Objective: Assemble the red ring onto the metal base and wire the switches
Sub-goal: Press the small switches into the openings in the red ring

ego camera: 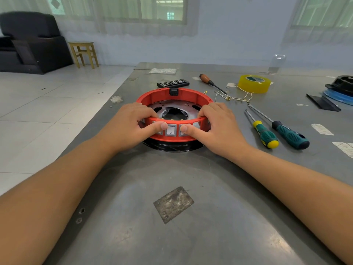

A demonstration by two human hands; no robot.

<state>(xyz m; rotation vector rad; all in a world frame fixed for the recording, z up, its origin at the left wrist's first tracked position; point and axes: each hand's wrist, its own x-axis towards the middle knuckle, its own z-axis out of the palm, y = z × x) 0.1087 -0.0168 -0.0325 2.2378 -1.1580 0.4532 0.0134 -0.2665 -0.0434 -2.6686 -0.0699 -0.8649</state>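
The grey rocker switch (170, 130), marked "I" and "O", sits at 6 o'clock on the round red plastic ring (193, 93). The left hand (131, 123) and right hand (217, 125) grip the ring's near rim, thumbs on the neighbouring switches.

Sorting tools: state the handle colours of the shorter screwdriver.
Green with yellow ends, on the shorter screwdriver, head view.

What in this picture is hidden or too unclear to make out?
Head view only:
- Outer switches on the red ring: covered by the left hand and right hand; only the middle switch shows.
- Black part: cut off by the right edge.
- Wires: ends too small to read.
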